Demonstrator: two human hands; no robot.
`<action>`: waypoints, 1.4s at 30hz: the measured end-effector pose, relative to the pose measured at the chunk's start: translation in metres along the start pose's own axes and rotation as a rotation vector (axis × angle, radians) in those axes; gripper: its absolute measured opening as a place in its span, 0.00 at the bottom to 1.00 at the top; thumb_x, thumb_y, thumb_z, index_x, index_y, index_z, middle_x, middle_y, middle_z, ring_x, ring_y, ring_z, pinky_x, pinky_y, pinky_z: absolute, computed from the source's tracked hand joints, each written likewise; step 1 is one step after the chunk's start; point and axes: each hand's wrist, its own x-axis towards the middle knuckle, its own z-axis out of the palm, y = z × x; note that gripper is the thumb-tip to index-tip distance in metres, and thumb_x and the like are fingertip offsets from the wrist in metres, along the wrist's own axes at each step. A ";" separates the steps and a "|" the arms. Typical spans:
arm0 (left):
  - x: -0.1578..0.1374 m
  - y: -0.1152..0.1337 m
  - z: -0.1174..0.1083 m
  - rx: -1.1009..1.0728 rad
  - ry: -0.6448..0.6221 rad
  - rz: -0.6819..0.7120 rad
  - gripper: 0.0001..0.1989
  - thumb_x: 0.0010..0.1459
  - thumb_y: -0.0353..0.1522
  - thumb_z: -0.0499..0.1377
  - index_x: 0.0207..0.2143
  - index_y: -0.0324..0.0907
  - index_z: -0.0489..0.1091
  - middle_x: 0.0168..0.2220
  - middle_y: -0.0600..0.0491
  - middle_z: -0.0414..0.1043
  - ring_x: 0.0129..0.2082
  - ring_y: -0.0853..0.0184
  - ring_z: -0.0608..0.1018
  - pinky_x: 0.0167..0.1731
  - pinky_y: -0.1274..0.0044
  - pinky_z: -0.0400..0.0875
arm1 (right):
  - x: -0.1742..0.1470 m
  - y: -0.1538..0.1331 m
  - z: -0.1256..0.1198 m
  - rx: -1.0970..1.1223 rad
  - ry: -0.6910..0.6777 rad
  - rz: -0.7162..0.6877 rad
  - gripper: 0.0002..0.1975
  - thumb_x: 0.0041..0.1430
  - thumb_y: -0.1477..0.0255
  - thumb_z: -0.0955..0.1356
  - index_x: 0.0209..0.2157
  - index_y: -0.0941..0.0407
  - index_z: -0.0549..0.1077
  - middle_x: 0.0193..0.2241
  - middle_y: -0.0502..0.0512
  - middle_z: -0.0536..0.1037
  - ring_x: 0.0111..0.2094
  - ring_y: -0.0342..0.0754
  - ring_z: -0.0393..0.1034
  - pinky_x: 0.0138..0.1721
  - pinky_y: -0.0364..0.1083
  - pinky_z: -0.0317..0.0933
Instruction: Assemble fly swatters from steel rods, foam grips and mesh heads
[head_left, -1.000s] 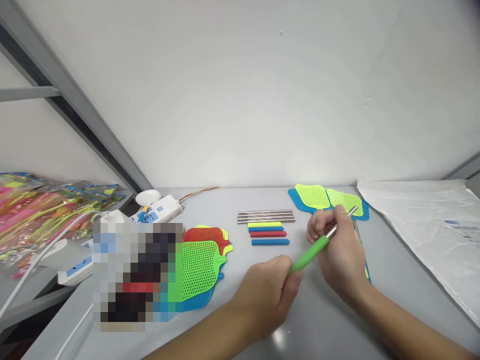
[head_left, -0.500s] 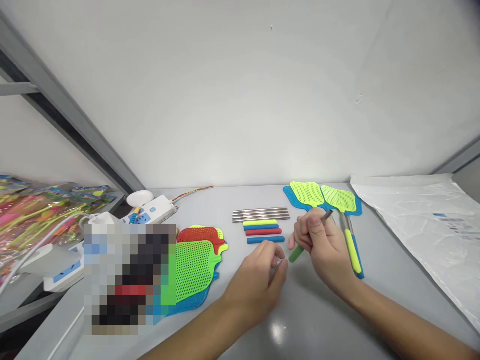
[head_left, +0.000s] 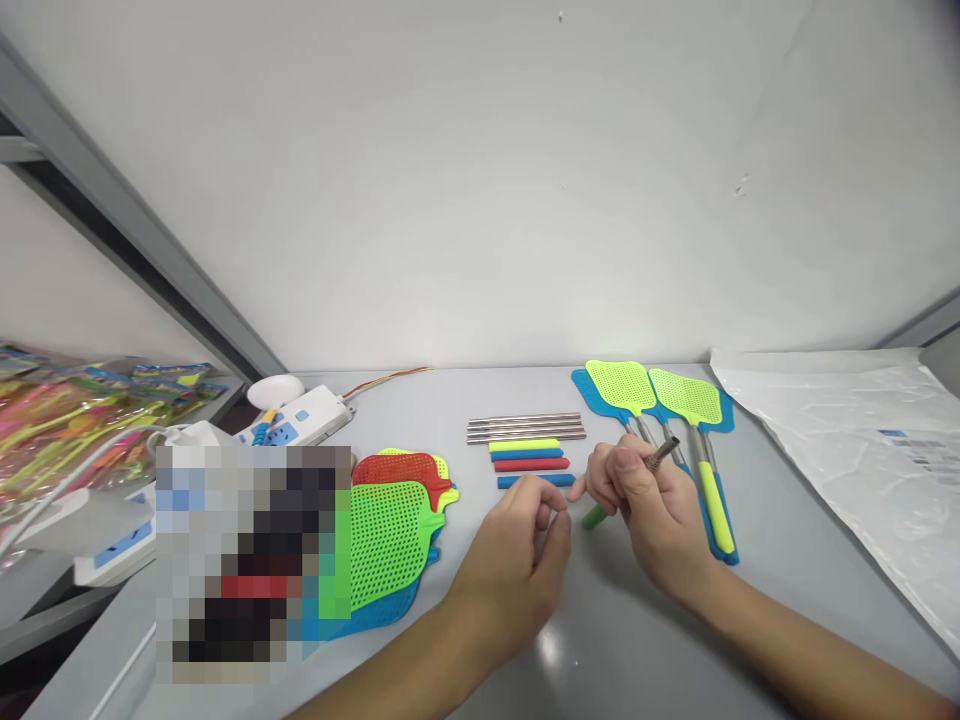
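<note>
My right hand is closed around a green handle sleeve; a metal rod sticks out above the fist, pointing up and right. Whether the rod sits inside the sleeve is hidden by my fingers. Beside it, my left hand hovers with half-curled fingers, a gap between them and the thumb, and nothing visible in it. Just beyond it lie a blue handle sleeve, a red handle sleeve and a yellow handle sleeve. Behind those rest several metal rods.
Left of my hands is a pile of swatter heads, with a green swatter head on top. Fly swatters with handles lie at the back right, near a white plastic bag. Power strips and cables occupy the left; a blurred patch hides something there.
The metal rod shows a little more above my right fist, and the green sleeve's end shows less below it. My left hand has barely moved. The view has shifted slightly.
</note>
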 end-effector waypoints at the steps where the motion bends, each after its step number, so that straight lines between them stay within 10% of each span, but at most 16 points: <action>1: 0.000 0.000 0.000 -0.004 0.003 -0.004 0.08 0.66 0.38 0.49 0.37 0.43 0.61 0.28 0.57 0.60 0.25 0.70 0.63 0.25 0.77 0.56 | 0.000 0.000 0.000 -0.006 -0.002 -0.002 0.19 0.68 0.62 0.59 0.23 0.53 0.61 0.21 0.47 0.60 0.25 0.44 0.60 0.32 0.48 0.61; 16: 0.004 -0.001 0.000 0.016 0.008 0.008 0.11 0.67 0.40 0.48 0.34 0.43 0.60 0.27 0.57 0.60 0.26 0.70 0.63 0.26 0.77 0.56 | -0.006 0.004 -0.002 -0.134 -0.103 -0.056 0.17 0.70 0.65 0.58 0.26 0.53 0.61 0.23 0.47 0.62 0.25 0.44 0.58 0.28 0.47 0.58; 24: 0.000 0.001 0.002 0.085 -0.056 0.041 0.09 0.65 0.38 0.50 0.38 0.43 0.63 0.32 0.55 0.64 0.28 0.69 0.65 0.28 0.76 0.59 | 0.002 -0.019 0.003 0.204 0.195 -0.090 0.20 0.66 0.61 0.62 0.21 0.53 0.62 0.20 0.47 0.60 0.22 0.44 0.59 0.25 0.47 0.63; 31: -0.001 0.004 0.005 0.243 -0.162 0.150 0.09 0.65 0.36 0.48 0.32 0.43 0.62 0.32 0.55 0.64 0.29 0.69 0.66 0.28 0.76 0.59 | 0.017 -0.029 -0.002 0.459 0.391 0.160 0.23 0.64 0.53 0.62 0.22 0.54 0.58 0.19 0.44 0.56 0.20 0.41 0.52 0.22 0.43 0.64; 42: -0.003 0.003 0.003 0.262 -0.014 0.397 0.12 0.59 0.29 0.51 0.24 0.43 0.50 0.23 0.59 0.55 0.22 0.73 0.59 0.22 0.77 0.51 | 0.020 -0.014 -0.006 0.455 0.337 0.331 0.22 0.62 0.53 0.63 0.23 0.54 0.61 0.21 0.47 0.62 0.23 0.43 0.57 0.23 0.43 0.63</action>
